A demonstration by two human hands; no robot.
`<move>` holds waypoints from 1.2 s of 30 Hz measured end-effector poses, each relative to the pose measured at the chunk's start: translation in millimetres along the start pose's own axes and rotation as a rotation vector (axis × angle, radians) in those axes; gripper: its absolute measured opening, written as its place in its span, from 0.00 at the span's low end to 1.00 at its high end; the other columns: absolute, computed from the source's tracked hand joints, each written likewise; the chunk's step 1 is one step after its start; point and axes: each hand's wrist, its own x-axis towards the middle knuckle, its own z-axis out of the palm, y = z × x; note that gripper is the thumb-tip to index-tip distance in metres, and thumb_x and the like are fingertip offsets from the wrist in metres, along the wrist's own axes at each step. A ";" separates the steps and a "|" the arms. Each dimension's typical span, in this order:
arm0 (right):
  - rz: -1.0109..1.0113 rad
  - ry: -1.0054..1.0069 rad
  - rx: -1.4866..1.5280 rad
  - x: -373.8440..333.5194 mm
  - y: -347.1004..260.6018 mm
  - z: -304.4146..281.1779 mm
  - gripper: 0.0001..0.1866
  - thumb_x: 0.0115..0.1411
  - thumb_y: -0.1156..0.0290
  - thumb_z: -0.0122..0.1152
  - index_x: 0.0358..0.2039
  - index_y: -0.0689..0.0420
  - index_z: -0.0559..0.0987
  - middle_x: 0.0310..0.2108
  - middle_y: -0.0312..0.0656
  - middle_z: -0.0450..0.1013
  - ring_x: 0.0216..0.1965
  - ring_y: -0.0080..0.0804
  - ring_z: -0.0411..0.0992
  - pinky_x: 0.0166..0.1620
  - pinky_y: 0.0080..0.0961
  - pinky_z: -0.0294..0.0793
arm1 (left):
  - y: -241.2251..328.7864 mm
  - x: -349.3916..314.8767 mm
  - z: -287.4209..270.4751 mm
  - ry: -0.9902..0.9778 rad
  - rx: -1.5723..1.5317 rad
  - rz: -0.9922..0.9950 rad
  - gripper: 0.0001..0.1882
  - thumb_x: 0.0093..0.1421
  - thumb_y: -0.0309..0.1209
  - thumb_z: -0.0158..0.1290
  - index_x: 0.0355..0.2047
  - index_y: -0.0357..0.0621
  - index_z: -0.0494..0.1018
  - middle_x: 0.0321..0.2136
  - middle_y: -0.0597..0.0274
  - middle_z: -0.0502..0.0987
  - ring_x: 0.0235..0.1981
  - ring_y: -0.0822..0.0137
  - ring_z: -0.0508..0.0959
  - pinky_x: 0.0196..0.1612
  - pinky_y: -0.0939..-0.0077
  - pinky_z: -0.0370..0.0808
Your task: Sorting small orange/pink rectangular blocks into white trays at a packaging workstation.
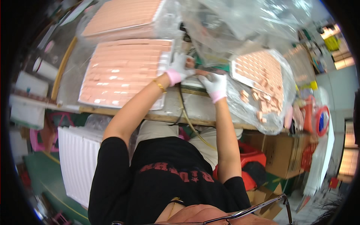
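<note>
Both my hands wear white gloves with pink cuffs and meet over the middle of the bench. My left hand [179,69] is closed beside the right edge of a white tray [165,62] filled with rows of peach-coloured blocks [120,71]. My right hand [215,86] reaches up from the right, its fingers drawn together close to the left ones. A small peach-toned shape lies between the fingertips, too blurred to name. To the right, another white tray [240,75] of similar blocks rests on clear plastic, with several loose blocks [262,100] spilled at its near edge.
A plastic-wrapped tray of blocks [120,17] sits at the far left. Clear plastic sheeting [240,26] heaps up at the back. A yellowish hose [191,125] hangs over the bench's wooden front edge [202,122]. White ribbed trays [77,161] stand below left, a cardboard box [287,153] below right.
</note>
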 end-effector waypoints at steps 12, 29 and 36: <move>0.025 -0.391 0.593 -38.2 -89.9 -42.1 0.15 0.53 0.76 0.64 0.41 0.65 0.77 0.39 0.40 0.73 0.41 0.27 0.70 0.47 0.23 0.67 | 44.5 -80.4 -75.4 -0.261 -0.256 0.177 0.26 0.47 0.35 0.64 0.46 0.41 0.71 0.40 0.57 0.77 0.42 0.66 0.76 0.47 0.72 0.73; -0.514 -1.060 0.833 -129.1 -345.0 97.8 0.15 0.50 0.70 0.61 0.41 0.52 0.77 0.33 0.45 0.71 0.38 0.44 0.69 0.43 0.32 0.70 | 41.6 -395.6 -289.4 0.154 -0.094 -0.735 0.18 0.48 0.34 0.63 0.37 0.38 0.75 0.33 0.62 0.79 0.37 0.73 0.76 0.44 0.76 0.73; -0.850 -0.687 0.537 -137.1 -340.7 127.1 0.18 0.43 0.66 0.68 0.38 0.50 0.80 0.39 0.38 0.73 0.40 0.41 0.69 0.46 0.33 0.68 | 34.5 -376.0 -289.6 0.059 -0.030 -0.812 0.17 0.48 0.33 0.61 0.37 0.36 0.74 0.33 0.60 0.78 0.36 0.72 0.75 0.44 0.77 0.71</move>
